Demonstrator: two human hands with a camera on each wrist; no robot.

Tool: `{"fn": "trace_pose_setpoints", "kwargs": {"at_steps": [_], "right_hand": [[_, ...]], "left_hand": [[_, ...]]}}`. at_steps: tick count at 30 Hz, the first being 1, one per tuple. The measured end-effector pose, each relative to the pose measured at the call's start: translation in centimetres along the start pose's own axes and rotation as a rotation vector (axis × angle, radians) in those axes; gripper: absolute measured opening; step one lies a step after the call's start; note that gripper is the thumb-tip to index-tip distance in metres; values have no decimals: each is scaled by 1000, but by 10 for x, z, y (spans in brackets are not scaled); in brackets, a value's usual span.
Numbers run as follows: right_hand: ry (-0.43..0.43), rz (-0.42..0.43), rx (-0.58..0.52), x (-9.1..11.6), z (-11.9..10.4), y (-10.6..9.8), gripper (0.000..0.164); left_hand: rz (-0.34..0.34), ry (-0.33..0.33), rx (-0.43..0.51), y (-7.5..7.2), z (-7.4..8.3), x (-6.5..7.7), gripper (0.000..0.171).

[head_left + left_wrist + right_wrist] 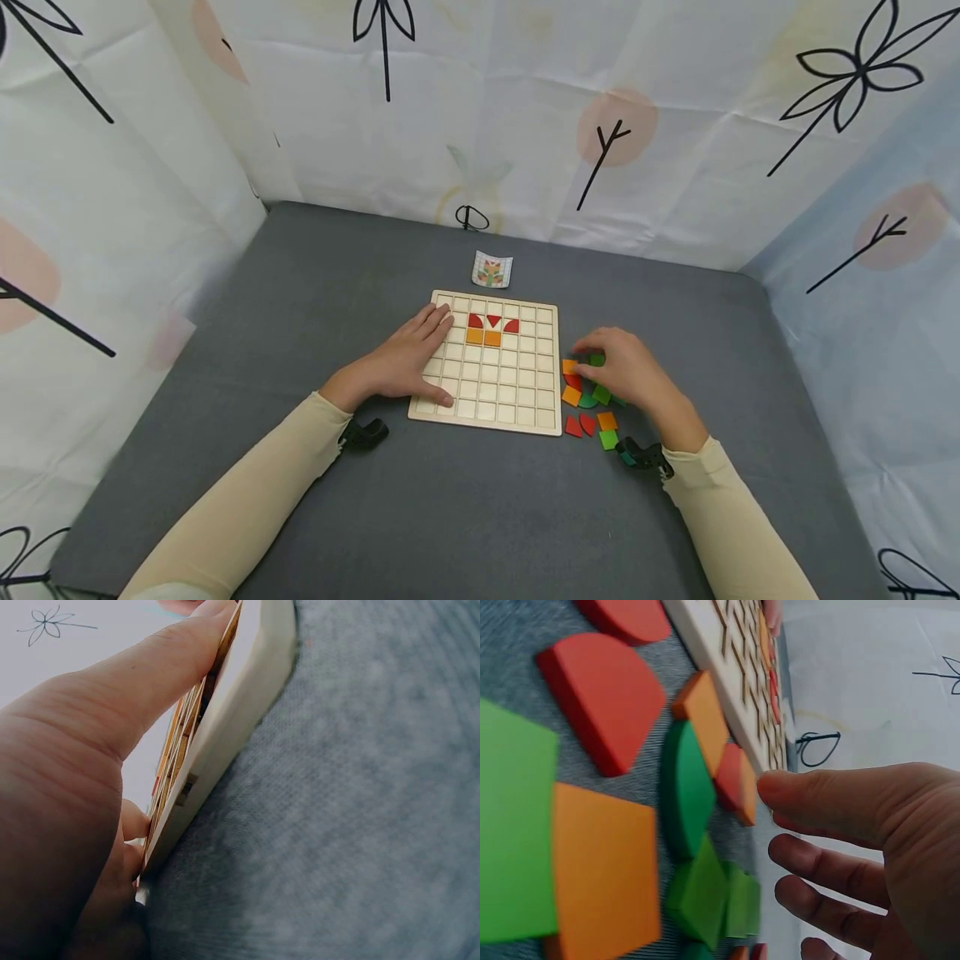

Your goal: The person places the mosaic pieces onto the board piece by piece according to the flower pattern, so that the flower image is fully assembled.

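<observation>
A pale wooden grid board [495,392] lies on the table, bearing two red curved pieces [512,326], a small red triangle [493,320] and two orange squares [492,338]. My left hand [405,354] rests spread over the board's left side, its thumb [157,675] along the near edge in the left wrist view. Over the loose pieces right of the board hovers my right hand [626,367], thumb and fingers apart with nothing between them. Its thumb tip [780,787] overlaps the end of an orange square [748,787] beside a red piece [729,776].
Nearer me by the board's right corner lie red curved pieces [587,425], an orange square [607,421] and a light green square [608,440]. A dark green curved piece [686,787] sits among the pile. Behind the board is a small pattern card [492,271].
</observation>
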State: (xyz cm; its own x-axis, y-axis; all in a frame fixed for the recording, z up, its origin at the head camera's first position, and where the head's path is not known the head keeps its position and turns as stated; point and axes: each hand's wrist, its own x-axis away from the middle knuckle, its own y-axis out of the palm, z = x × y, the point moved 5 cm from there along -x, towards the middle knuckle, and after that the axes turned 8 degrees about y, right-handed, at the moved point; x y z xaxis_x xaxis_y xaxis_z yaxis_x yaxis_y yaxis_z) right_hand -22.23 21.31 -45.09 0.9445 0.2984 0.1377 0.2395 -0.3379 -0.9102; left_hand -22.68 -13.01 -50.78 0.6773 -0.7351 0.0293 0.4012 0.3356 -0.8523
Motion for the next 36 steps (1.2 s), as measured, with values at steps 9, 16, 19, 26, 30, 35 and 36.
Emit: {"fn": "trace_pose_setpoints", "kwargs": {"at_steps": [9, 16, 19, 26, 30, 35, 36], "right_hand": [[-13, 5, 34, -4, 4, 7, 23], [-36, 17, 47, -4, 3, 7, 23], [-44, 13, 43, -3, 3, 8, 25], [-44, 17, 51, -3, 2, 9, 23], [-56, 28, 68, -3, 0, 9, 22], [-75, 38, 88, -5, -2, 9, 22], [-74, 38, 88, -5, -3, 10, 22]], "left_hand": [[-2, -4, -44, -4, 7, 1, 138], [-5, 2, -18, -1, 4, 1, 139], [0, 13, -5, -1, 2, 0, 141], [5, 11, 8, 2, -3, -1, 142], [5, 3, -3, 2, -2, -1, 142], [8, -1, -12, -3, 5, 1, 140], [9, -1, -16, -4, 6, 1, 140]]}}
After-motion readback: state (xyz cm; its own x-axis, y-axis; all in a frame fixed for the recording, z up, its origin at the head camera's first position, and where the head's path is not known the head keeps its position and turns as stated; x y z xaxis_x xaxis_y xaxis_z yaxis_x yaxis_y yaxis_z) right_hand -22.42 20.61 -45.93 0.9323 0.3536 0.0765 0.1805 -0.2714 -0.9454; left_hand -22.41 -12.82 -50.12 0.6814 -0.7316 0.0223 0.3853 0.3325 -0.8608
